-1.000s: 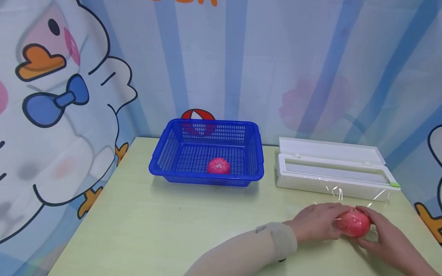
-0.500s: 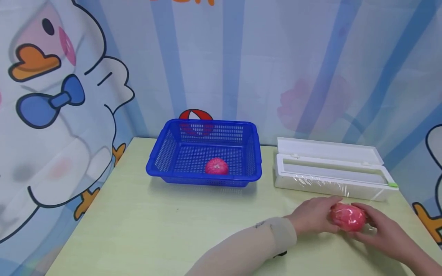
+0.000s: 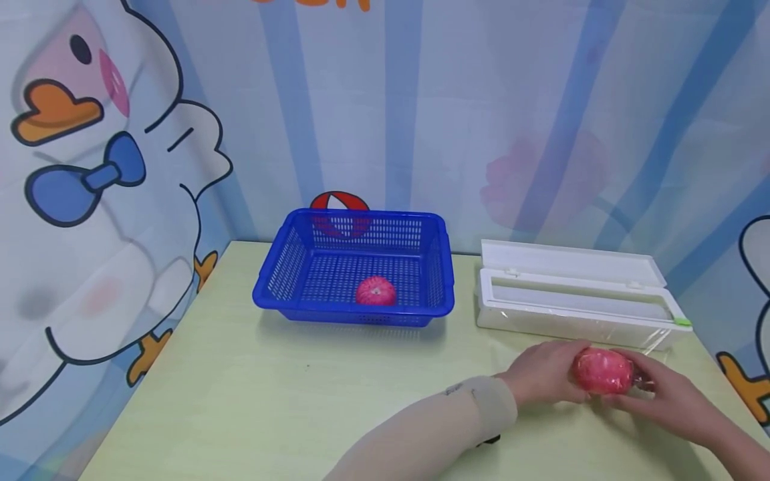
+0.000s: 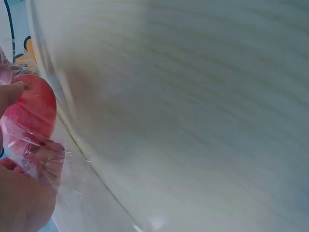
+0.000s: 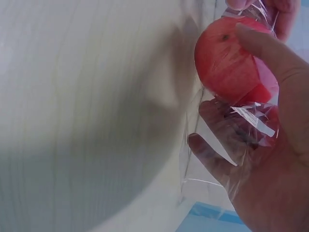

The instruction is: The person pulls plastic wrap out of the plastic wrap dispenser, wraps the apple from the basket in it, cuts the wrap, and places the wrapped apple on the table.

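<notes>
2 hands are showing, 1 left hand (image 3: 544, 374) and 1 right hand (image 3: 670, 401). 2 fruits are showing: the hands are holding 1 red fruit (image 3: 603, 371), and 1 blue basket (image 3: 337, 309) is carrying 1 pink fruit (image 3: 375, 292). 1 table (image 3: 210, 401), 1 white box (image 3: 541, 324), 1 lid (image 3: 571, 262), 1 green tab (image 3: 682, 321) and 1 sleeve (image 3: 421, 431) are showing. 1 cloth backdrop (image 3: 451, 133) is displaying 1 bow tie (image 3: 101, 177) and 1 printed ball (image 3: 355, 200).

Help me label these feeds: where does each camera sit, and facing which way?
Head: worn on the head, looking forward and down at table and blue basket; left hand, right hand, forearms show.
Left wrist: worn there, facing that hand's work; fingers at the left edge.
Right wrist: worn there, facing that hand's work; right hand, left hand's fingers.
Both wrist views share the red fruit and clear film.
</notes>
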`<state>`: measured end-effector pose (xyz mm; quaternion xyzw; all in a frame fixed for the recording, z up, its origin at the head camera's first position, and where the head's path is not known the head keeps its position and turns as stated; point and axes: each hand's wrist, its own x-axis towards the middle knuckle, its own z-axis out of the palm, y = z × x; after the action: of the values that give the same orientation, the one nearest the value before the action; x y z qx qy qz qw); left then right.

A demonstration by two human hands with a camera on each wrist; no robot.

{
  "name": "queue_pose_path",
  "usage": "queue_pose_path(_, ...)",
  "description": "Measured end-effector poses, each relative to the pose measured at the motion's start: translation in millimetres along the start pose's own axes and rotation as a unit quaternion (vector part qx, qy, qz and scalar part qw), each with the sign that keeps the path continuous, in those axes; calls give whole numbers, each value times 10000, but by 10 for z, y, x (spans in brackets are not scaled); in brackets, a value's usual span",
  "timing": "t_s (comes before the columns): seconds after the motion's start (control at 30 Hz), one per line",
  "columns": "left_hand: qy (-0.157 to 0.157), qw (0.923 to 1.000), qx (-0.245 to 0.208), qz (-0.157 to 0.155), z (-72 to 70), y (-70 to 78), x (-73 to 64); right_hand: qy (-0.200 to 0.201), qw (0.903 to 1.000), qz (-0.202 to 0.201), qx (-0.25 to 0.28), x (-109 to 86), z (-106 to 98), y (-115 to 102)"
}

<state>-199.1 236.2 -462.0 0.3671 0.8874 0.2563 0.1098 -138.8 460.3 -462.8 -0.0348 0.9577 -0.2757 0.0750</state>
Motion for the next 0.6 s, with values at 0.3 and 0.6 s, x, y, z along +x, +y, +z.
queue_pose_path(0.3, 252, 9975, -660, -93, -44, 23, 64, -454, 9966, 694, 18, 11, -164, -43)
queue_pose_path(0.6, 246, 9960, -812, -278, -108, 70, 79, -615, 9941, 898, -6, 50, -234, -83)
